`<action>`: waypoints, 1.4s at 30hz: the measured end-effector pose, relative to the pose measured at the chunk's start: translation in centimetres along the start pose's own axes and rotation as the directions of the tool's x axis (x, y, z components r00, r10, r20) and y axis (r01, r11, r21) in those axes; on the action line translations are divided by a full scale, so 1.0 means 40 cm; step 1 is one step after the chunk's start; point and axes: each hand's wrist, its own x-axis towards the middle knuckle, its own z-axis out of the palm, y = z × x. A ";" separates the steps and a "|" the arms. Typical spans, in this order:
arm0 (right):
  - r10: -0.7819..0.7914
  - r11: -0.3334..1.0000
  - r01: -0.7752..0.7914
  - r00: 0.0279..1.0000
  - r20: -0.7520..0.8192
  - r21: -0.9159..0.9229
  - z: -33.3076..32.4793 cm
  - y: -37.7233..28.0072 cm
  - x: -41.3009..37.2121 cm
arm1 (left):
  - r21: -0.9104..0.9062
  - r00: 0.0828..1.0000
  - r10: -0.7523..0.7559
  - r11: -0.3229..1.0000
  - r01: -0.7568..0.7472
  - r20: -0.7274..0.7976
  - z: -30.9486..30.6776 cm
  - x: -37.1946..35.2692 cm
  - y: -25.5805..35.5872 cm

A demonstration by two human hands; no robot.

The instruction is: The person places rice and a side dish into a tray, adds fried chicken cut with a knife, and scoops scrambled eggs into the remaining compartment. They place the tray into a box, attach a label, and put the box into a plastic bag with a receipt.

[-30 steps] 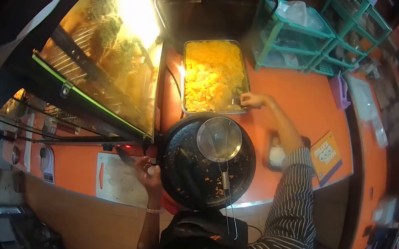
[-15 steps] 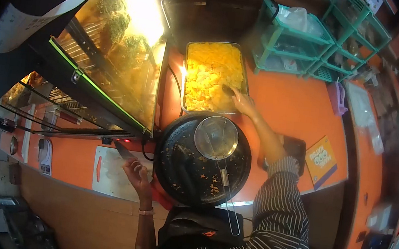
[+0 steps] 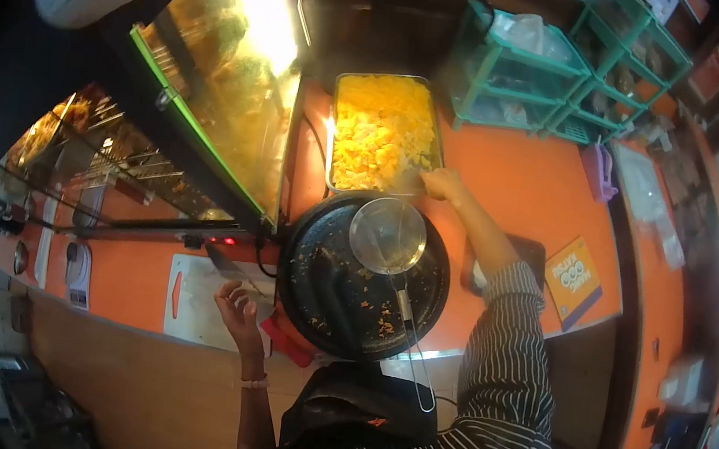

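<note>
My right hand (image 3: 444, 185) is closed at the right edge of a metal tray (image 3: 441, 149) of yellow food pieces (image 3: 375, 129). A blurred greyish thing reaches from the fist over the food; I cannot make out its kind. Over the white cutting board (image 3: 180, 324) is my left hand (image 3: 239, 310), fingers apart and holding nothing. A knife (image 3: 231, 265) lies just beyond its fingertips. Between my hands sits a round black pan (image 3: 307, 298) with crumbs in it. A wire strainer (image 3: 389, 237) rests across the pan, its handle hanging over the counter's edge.
At left stands a lit glass display cabinet (image 3: 239, 113). Green stacked baskets (image 3: 522, 79) are at the back right. A yellow-orange card (image 3: 573, 280) and a dark flat object (image 3: 526, 259) lie on the orange counter (image 3: 541, 188). Red cloth (image 3: 286, 340) lies by the board.
My right hand has moved from over the food to the tray's right edge, and its fingers have closed up. My left hand has come off the knife and its fingers have spread. The view has shifted slightly.
</note>
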 end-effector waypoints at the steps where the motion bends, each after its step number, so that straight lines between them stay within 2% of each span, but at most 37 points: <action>1: 0.010 1.000 -0.010 0.998 0.059 0.012 0.014 0.000 0.017 | -0.015 1.000 -0.021 1.000 0.021 0.009 -0.022 -0.014 0.001; 2: -0.058 0.995 0.056 0.998 0.014 0.086 0.030 0.023 0.039 | -0.010 1.000 -0.027 1.000 0.027 -0.009 -0.044 -0.026 -0.006; 3: -0.076 0.993 0.074 0.997 0.021 0.087 0.037 0.039 0.052 | -0.024 0.993 -0.110 0.994 0.110 -0.036 -0.074 -0.040 -0.016; 4: -0.044 0.980 0.031 0.997 0.064 0.195 0.044 0.048 0.062 | -0.040 0.979 -0.193 0.981 0.191 -0.058 -0.102 -0.055 -0.023; 6: -0.018 0.954 -0.019 0.993 0.118 0.300 0.057 0.072 0.079 | -0.020 0.983 -0.170 0.985 0.169 -0.062 -0.153 -0.093 -0.033; 7: 0.007 0.890 -0.100 0.979 0.206 0.444 0.059 0.086 0.076 | -0.008 0.989 -0.140 0.990 0.140 -0.052 -0.174 -0.112 -0.039; 8: 0.022 0.802 -0.193 0.955 0.295 0.566 0.068 0.097 0.066 | -0.036 0.980 -0.185 0.983 0.183 -0.072 -0.194 -0.128 -0.048; 9: 0.023 0.802 -0.198 0.953 0.302 0.564 0.055 0.088 0.036 | -0.036 0.979 -0.191 0.981 0.189 -0.070 -0.197 -0.142 -0.046; 11: 0.131 0.715 -0.314 0.938 0.321 0.625 0.006 0.078 -0.016 | -0.002 0.977 -0.138 0.990 0.140 -0.161 -0.185 -0.154 -0.024; 12: 0.082 0.738 -0.235 0.962 0.262 0.632 0.010 0.089 -0.012 | -0.011 0.977 -0.132 0.991 0.132 -0.170 -0.150 -0.150 -0.008; 14: 0.079 0.714 -0.239 0.961 0.263 0.658 0.063 0.111 0.004 | -0.125 0.993 0.040 0.992 -0.027 0.108 -0.043 -0.137 0.036; 15: 0.081 0.682 -0.249 0.960 0.266 0.687 0.067 0.113 -0.004 | -0.125 0.993 0.045 0.992 -0.031 0.108 0.007 -0.141 0.047; 16: 0.082 0.689 -0.240 0.963 0.255 0.684 0.058 0.118 -0.002 | -0.178 0.985 0.025 0.984 0.006 0.169 0.065 -0.144 0.054; 17: -0.044 0.704 -0.111 0.979 0.199 0.702 0.043 0.116 0.012 | -0.232 0.974 0.015 0.972 0.039 0.226 0.115 -0.147 0.059; 18: -0.168 0.698 0.010 0.974 0.150 0.716 0.045 0.110 0.017 | -0.238 0.975 0.023 0.971 0.031 0.221 0.149 -0.157 0.068; 20: -0.396 0.643 0.237 0.917 0.052 0.728 0.064 0.123 0.031 | -0.238 0.977 0.016 0.971 0.036 0.211 0.224 -0.171 0.082; 21: -0.394 0.644 0.237 0.918 0.050 0.727 0.048 0.120 0.009 | -0.240 0.977 0.018 0.970 0.034 0.212 0.255 -0.174 0.081; 22: -0.482 0.650 0.474 0.861 -0.159 0.594 0.009 0.113 -0.028 | -0.147 0.962 0.008 0.989 0.033 0.273 0.284 -0.175 0.077; 24: -0.590 0.613 0.674 0.738 -0.328 0.413 0.010 0.119 -0.042 | -0.012 0.931 -0.005 1.000 0.010 0.365 0.347 -0.174 0.051; 25: -0.500 0.733 0.539 0.841 -0.208 0.415 0.023 0.131 -0.031 | 0.145 0.927 0.050 0.983 -0.112 0.373 0.386 -0.169 0.052; 26: -0.385 0.833 0.391 0.918 -0.096 0.391 0.029 0.143 -0.013 | 0.296 0.914 0.108 0.926 -0.236 0.392 0.428 -0.152 0.056; 27: -0.394 0.828 0.398 0.914 -0.095 0.396 0.035 0.148 -0.007 | 0.469 0.882 0.272 0.765 -0.441 0.385 0.482 -0.127 0.076; 28: -0.379 0.847 0.377 0.923 -0.070 0.376 0.039 0.149 -0.007 | 0.615 0.812 0.414 0.532 -0.582 0.410 0.544 -0.101 0.095; 29: -0.367 0.866 0.361 0.929 -0.050 0.347 0.038 0.151 -0.003 | 0.667 0.795 0.414 0.440 -0.602 0.444 0.606 -0.071 0.082; 30: -0.402 0.847 0.442 0.896 -0.189 0.296 0.058 0.150 0.006 | 0.711 0.750 0.382 0.269 -0.650 0.540 0.654 -0.041 0.063; 31: -0.419 0.842 0.460 0.887 -0.194 0.282 0.053 0.143 0.004 | 0.724 0.759 0.388 0.266 -0.636 0.523 0.696 -0.010 0.034; 33: -0.271 0.949 0.244 0.955 0.121 0.200 0.027 0.127 0.008 | 0.677 0.580 0.384 -0.196 -0.710 0.719 0.762 0.052 -0.022; 34: -0.288 0.946 0.259 0.947 0.140 0.194 0.039 0.131 0.027 | 0.690 0.590 0.387 -0.201 -0.696 0.708 0.773 0.068 -0.037; 35: -0.300 0.944 0.273 0.945 0.134 0.188 0.057 0.133 0.040 | 0.650 0.545 0.411 -0.172 -0.741 0.731 0.773 0.083 -0.051; 36: -0.317 0.932 0.304 0.948 0.037 0.199 0.059 0.129 0.037 | 0.601 0.492 0.438 -0.150 -0.785 0.753 0.774 0.101 -0.041; 37: -0.329 0.919 0.334 0.943 -0.059 0.208 0.062 0.132 0.032 | 0.605 0.493 0.440 -0.159 -0.780 0.751 0.781 0.115 -0.032; 38: -0.312 0.887 0.345 0.938 -0.154 0.307 0.068 0.146 0.025 | 0.624 0.508 0.440 -0.173 -0.762 0.741 0.781 0.123 -0.027; 39: -0.314 0.882 0.349 0.936 -0.159 0.316 0.081 0.162 0.058 | 0.639 0.518 0.438 -0.190 -0.745 0.735 0.783 0.135 -0.005; 40: -0.441 0.748 0.450 0.886 -0.141 0.488 0.115 0.183 0.107 | 0.630 0.540 0.417 -0.110 -0.768 0.731 0.789 0.147 0.043; 41: -0.557 0.574 0.508 0.817 -0.148 0.642 0.141 0.193 0.130 | 0.623 0.537 0.404 -0.113 -0.774 0.741 0.793 0.169 0.072; 42: -0.472 0.583 0.446 0.866 -0.164 0.679 0.120 0.187 0.101 | 0.623 0.540 0.391 -0.122 -0.772 0.745 0.800 0.200 0.096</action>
